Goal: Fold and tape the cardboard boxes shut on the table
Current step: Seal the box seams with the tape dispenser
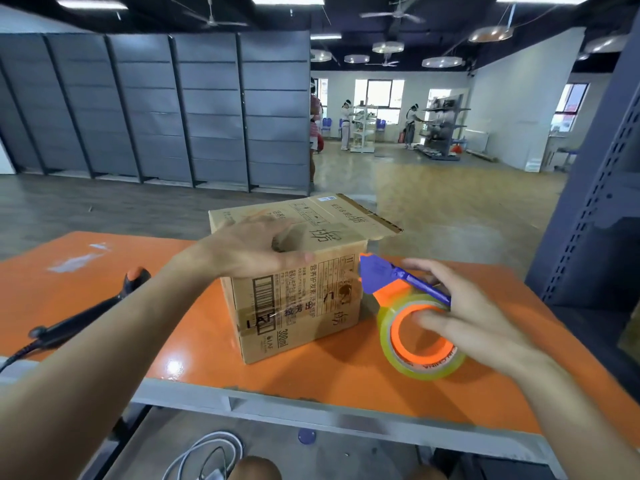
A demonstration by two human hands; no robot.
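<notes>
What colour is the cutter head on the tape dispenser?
Blue: the cutter head of the tape dispenser, best in the head view.

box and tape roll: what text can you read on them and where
"300ml": box front, sideways, near the bottom.
"LAF": same face, beside the barcode, under clear tape.
Chinese print on box front and top: too blurred to quote.
Lettering on the tape roll core: too blurred to read.

The cardboard box (298,299) sits mid-counter (311,379), straight before you. Your left grip (249,251) rests on its top, at the near edge. Just right of the box, your right grip (467,313) holds the tape dispenser (412,323), its nose against the box's right edge. A handheld scanner (79,317) lies well left.
</notes>
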